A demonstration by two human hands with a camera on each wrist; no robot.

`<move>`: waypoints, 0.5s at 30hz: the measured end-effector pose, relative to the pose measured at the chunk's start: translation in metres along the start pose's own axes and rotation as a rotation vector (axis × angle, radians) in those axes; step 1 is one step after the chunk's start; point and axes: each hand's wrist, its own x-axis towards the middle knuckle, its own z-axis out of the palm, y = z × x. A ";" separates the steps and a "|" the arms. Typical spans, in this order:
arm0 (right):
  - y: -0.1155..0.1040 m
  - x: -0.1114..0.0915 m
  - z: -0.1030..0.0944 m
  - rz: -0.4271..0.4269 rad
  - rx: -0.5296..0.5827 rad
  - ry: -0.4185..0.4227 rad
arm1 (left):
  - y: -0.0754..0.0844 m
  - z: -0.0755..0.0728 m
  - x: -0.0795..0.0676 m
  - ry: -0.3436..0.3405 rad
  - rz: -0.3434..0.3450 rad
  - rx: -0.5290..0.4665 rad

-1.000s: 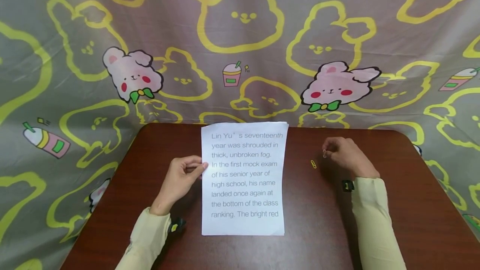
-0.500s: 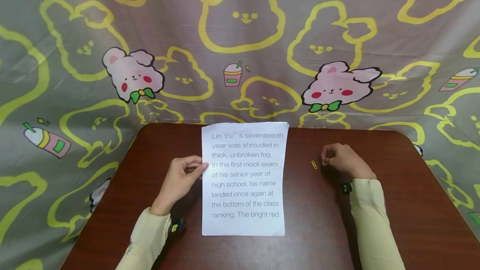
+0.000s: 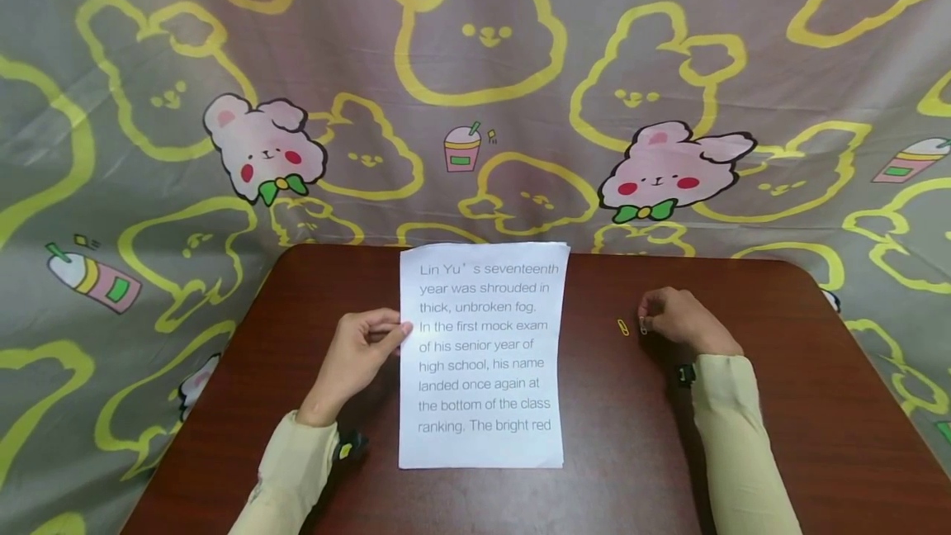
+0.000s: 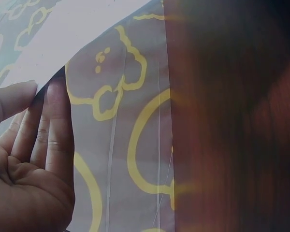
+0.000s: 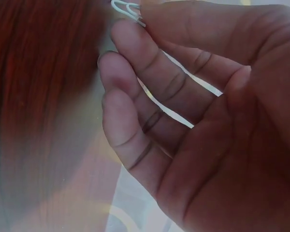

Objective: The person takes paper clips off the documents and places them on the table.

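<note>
My left hand (image 3: 366,353) pinches the left edge of the white printed paper (image 3: 481,353) between thumb and fingers. The paper is raised toward the head camera, and its corners hint at more than one sheet. In the left wrist view the thumb lies on one face of the paper (image 4: 82,34), with the fingers behind. Over the right side of the table, my right hand (image 3: 685,319) pinches a small white paper clip (image 5: 127,9) at its fingertips. A yellow paper clip (image 3: 623,328) lies on the table just left of that hand, apart from it.
The dark brown wooden table (image 3: 609,452) spreads under both hands. A grey curtain (image 3: 520,130) with yellow outlines and cartoon rabbits hangs along its back and sides.
My right hand has come slightly nearer to me, lowering the white paper clip to about level with the yellow one. The left hand and the paper hold almost still.
</note>
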 end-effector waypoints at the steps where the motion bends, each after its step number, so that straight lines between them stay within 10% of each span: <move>1: 0.000 0.000 0.000 0.004 -0.001 -0.006 | -0.001 0.000 0.000 -0.001 -0.002 0.000; 15: 0.002 0.001 -0.001 -0.016 -0.031 0.000 | -0.010 0.003 0.003 -0.035 -0.025 0.000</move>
